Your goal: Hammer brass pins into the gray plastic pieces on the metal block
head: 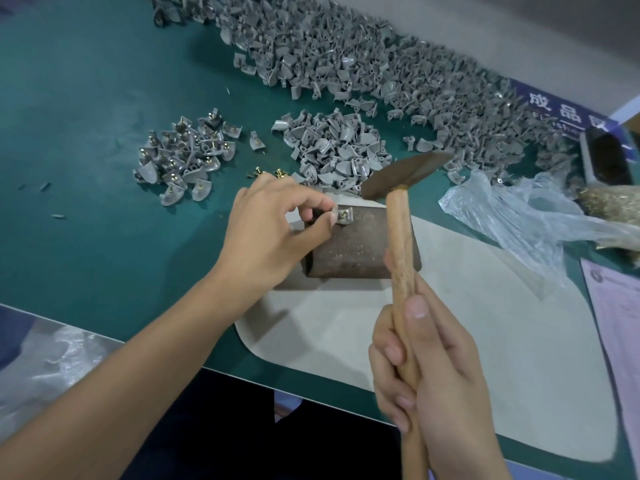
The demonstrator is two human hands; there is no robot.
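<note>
Nearest us, low and right of centre, our right hand (pixel 426 368) grips the hammer (pixel 401 216), its head raised above the metal block (pixel 353 247) at mid-frame. Our left hand (pixel 273 226) pinches a gray plastic piece (pixel 343 216) with its brass pin (pixel 344 213) on the block's upper edge.

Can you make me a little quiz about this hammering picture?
1. True or false: the right hand holds the hammer by its wooden handle.
2. What does the left hand pinch? A) a gray plastic piece B) the plastic bag C) a paper sheet
3. Fill in: the gray piece with its brass pin sits on the metal ____.

Key: 1 true; 2 A; 3 block.
</note>
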